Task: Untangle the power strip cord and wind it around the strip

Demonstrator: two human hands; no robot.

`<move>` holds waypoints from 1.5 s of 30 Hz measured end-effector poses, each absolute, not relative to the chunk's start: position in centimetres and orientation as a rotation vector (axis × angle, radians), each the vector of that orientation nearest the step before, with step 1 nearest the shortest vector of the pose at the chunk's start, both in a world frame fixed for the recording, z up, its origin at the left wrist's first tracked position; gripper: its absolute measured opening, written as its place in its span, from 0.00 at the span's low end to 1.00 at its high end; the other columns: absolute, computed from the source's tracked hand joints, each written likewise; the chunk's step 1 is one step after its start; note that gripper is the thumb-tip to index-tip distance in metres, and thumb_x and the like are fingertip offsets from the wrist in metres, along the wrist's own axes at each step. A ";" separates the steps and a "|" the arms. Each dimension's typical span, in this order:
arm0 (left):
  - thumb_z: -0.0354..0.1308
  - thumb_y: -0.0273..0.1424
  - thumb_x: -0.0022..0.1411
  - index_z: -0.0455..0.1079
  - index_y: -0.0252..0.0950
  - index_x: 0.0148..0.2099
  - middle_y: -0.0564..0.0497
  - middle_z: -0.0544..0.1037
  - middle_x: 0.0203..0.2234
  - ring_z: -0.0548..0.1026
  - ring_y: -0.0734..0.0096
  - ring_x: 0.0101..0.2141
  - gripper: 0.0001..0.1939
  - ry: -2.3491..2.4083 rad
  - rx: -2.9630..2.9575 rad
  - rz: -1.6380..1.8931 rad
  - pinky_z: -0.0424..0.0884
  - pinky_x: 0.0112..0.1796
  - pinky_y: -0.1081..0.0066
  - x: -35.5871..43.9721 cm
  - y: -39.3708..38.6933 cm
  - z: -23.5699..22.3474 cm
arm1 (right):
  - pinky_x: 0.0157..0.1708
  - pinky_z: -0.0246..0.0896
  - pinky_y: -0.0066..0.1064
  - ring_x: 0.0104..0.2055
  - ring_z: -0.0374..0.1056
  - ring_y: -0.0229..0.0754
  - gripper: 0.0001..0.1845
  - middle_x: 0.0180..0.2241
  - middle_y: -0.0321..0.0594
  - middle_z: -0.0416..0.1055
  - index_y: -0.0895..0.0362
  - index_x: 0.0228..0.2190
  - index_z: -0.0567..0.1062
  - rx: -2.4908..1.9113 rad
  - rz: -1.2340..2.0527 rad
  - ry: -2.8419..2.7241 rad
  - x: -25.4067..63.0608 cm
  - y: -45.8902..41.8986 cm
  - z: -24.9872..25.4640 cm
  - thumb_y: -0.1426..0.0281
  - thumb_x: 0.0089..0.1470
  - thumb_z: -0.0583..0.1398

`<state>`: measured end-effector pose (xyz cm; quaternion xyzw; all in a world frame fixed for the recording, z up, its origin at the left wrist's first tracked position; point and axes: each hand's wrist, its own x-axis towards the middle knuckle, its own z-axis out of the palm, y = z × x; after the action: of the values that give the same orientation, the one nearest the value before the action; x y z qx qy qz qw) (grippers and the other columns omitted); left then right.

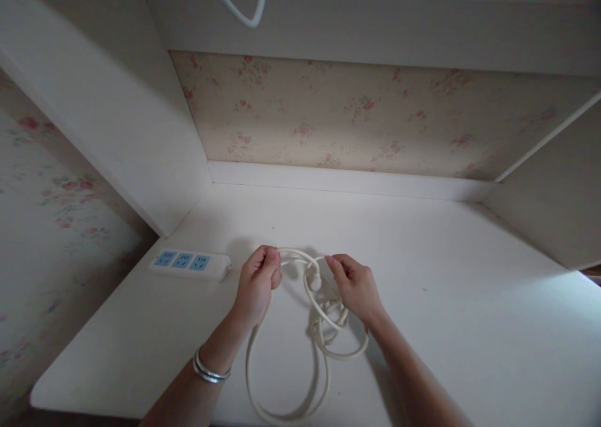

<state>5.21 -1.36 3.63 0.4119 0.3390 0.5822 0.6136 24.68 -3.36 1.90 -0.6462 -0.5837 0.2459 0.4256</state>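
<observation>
A white power cord [287, 419] runs in loose, tangled loops between and below my hands. My left hand [258, 283] is closed around one stretch of it, with a silver bangle on the wrist. My right hand [354, 286] pinches another stretch between thumb and fingers. The cord's white plug [315, 279] hangs among the loops between both hands. To the left, a white power strip [190, 265] with three blue socket panels lies on the desk, its cord end facing my left hand.
The white desktop [469, 327] spreads under my hands. Side panels stand left [107, 101] and right [558, 189], with floral wallpaper [328, 114] at the back. A white looped wire or cord [253, 21] hangs from above.
</observation>
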 end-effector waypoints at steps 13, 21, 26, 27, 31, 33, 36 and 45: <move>0.62 0.43 0.56 0.55 0.35 0.25 0.62 0.49 0.17 0.45 0.84 0.15 0.22 0.561 0.621 1.398 0.42 0.16 0.79 4.2 -0.9 5.3 | 0.24 0.49 0.28 0.24 0.64 0.40 0.22 0.22 0.38 0.72 0.54 0.27 0.76 -1.797 0.552 -1.312 26.5 -1.9 -0.1 0.52 0.57 0.52; 0.59 0.43 0.60 0.59 0.35 0.27 0.62 0.48 0.16 0.44 0.84 0.15 0.19 0.550 0.596 1.418 0.43 0.15 0.80 3.7 -0.5 5.2 | 0.27 0.56 0.29 0.25 0.66 0.38 0.22 0.33 0.39 0.75 0.54 0.37 0.76 -1.757 0.588 -1.226 27.9 -1.3 -0.2 0.51 0.53 0.55; 0.57 0.41 0.62 0.61 0.35 0.29 0.62 0.49 0.17 0.45 0.84 0.15 0.17 0.562 0.599 1.469 0.44 0.15 0.80 3.8 -0.3 5.1 | 0.27 0.56 0.29 0.24 0.62 0.36 0.22 0.31 0.38 0.72 0.56 0.36 0.76 -1.701 0.464 -1.098 28.1 -1.8 0.9 0.51 0.50 0.59; 0.57 0.40 0.62 0.62 0.34 0.30 0.61 0.49 0.17 0.46 0.84 0.15 0.15 0.565 0.600 1.483 0.45 0.15 0.80 3.8 -0.2 5.1 | 0.26 0.55 0.28 0.24 0.61 0.36 0.22 0.30 0.37 0.71 0.56 0.35 0.76 -1.675 0.462 -1.064 28.1 -1.9 1.1 0.51 0.50 0.59; 0.58 0.37 0.62 0.68 0.33 0.36 0.60 0.54 0.19 0.52 0.83 0.18 0.11 0.546 0.581 1.508 0.52 0.18 0.80 3.9 0.0 5.1 | 0.25 0.52 0.27 0.25 0.58 0.35 0.20 0.24 0.34 0.67 0.57 0.31 0.75 -1.498 0.545 -0.950 28.0 -2.2 1.5 0.52 0.49 0.61; 0.59 0.35 0.62 0.70 0.33 0.40 0.58 0.57 0.21 0.56 0.83 0.21 0.10 0.536 0.574 1.503 0.57 0.22 0.79 3.8 0.1 5.0 | 0.23 0.48 0.26 0.23 0.54 0.34 0.19 0.20 0.31 0.62 0.57 0.28 0.74 -1.426 0.636 -0.906 27.9 -2.2 1.5 0.53 0.49 0.62; 0.60 0.32 0.60 0.72 0.34 0.43 0.57 0.61 0.25 0.59 0.82 0.24 0.10 0.555 0.612 1.500 0.61 0.26 0.78 3.7 0.4 4.5 | 0.21 0.44 0.26 0.21 0.50 0.32 0.17 0.18 0.28 0.57 0.57 0.26 0.73 -1.353 0.758 -0.872 27.6 -2.4 1.7 0.55 0.48 0.63; 0.59 0.35 0.59 0.73 0.38 0.48 0.54 0.66 0.29 0.62 0.78 0.29 0.15 0.870 0.849 1.445 0.62 0.31 0.78 3.9 1.6 2.0 | 0.22 0.46 0.26 0.22 0.52 0.32 0.14 0.18 0.29 0.59 0.57 0.27 0.74 -1.274 0.893 -1.054 26.2 -3.9 2.9 0.58 0.51 0.63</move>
<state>3.95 1.60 1.99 0.3643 0.3730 0.6199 0.5864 26.17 -3.93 2.89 -0.5473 -0.4530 0.3834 0.5901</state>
